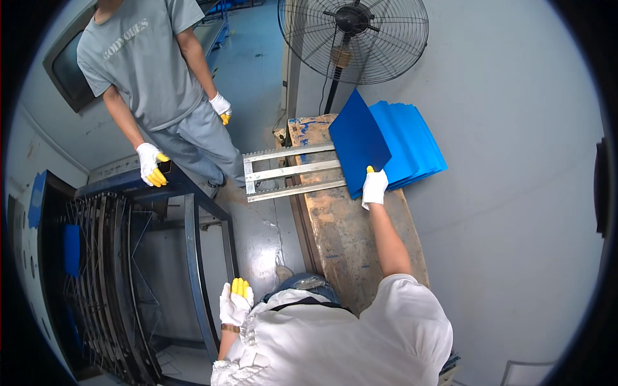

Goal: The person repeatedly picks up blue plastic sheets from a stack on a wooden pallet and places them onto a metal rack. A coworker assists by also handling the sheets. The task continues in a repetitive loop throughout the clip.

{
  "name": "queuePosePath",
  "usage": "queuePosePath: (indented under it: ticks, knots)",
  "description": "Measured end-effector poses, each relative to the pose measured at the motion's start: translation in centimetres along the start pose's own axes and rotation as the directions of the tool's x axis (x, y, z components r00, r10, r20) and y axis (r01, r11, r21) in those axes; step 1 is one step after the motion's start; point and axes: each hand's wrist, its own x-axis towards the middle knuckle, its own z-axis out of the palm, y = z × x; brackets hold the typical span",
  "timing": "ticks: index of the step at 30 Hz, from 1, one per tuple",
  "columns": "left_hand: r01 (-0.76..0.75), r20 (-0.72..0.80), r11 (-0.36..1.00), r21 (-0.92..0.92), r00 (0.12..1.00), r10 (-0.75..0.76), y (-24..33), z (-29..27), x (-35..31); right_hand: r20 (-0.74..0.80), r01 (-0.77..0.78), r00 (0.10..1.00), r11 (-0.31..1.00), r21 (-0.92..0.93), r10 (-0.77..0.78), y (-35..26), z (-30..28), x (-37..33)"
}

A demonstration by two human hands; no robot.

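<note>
My right hand [374,190], in a white glove with yellow fingertips, is closed on the near corner of a dark blue sheet [359,143]. The sheet is tilted up in front of a stack of brighter blue sheets [415,145], covering part of it. Behind and under the sheet's left edge runs a slatted metal frame [293,170], which juts out past the worn wooden bench [344,235]. My left hand [235,303], gloved the same way, is by my waist with its fingers stretched out and nothing in it.
A co-worker in a grey shirt [145,71] stands at the far left, one gloved hand [151,166] at a dark metal rack [193,238]. Several thin racks [109,257] stand in it on the left. A large fan [353,38] stands beyond the bench, beside the wall [502,161].
</note>
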Motion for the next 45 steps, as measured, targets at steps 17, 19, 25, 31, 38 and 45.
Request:
queuePosePath:
  ticks: [17, 19, 25, 31, 38, 45]
  knots:
    - [0.051, 0.015, 0.999, -0.007, 0.999, -0.051, 0.6, -0.6, 1.5, 0.13, 0.045, 0.991, 0.932, -0.36, 0.002, 8.6, 1.4, 2.6]
    - [0.053, 0.02, 0.998, -0.015, 0.998, -0.053, 0.5, -0.5, 1.4, 0.087, -0.021, 0.995, 0.966, -0.256, 0.045, 9.7, 1.8, 2.7]
    - [0.028, 0.006, 0.999, -0.023, 1.0, -0.028, 0.6, -1.3, 1.4, 0.376, 0.277, 0.924, 0.787, -0.551, -0.062, 8.5, 0.7, 1.8]
    - [0.04, -0.002, 0.998, -0.045, 0.999, -0.04, 0.8, -2.1, 2.1, 0.639, 0.576, 0.766, 0.367, -0.731, 0.069, 9.4, 0.6, 3.1]
    - [0.058, 0.027, 0.997, -0.044, 0.998, -0.057, 0.9, -2.3, 3.2, 0.68, 0.602, 0.73, 0.41, -0.686, 0.066, 13.0, -0.1, 4.8]
    - [0.002, 0.1, 0.999, -0.054, 0.995, 0.004, 1.3, -3.9, 3.0, 0.519, -0.702, 0.689, 0.645, 0.302, 0.507, 5.3, -0.3, 1.4]
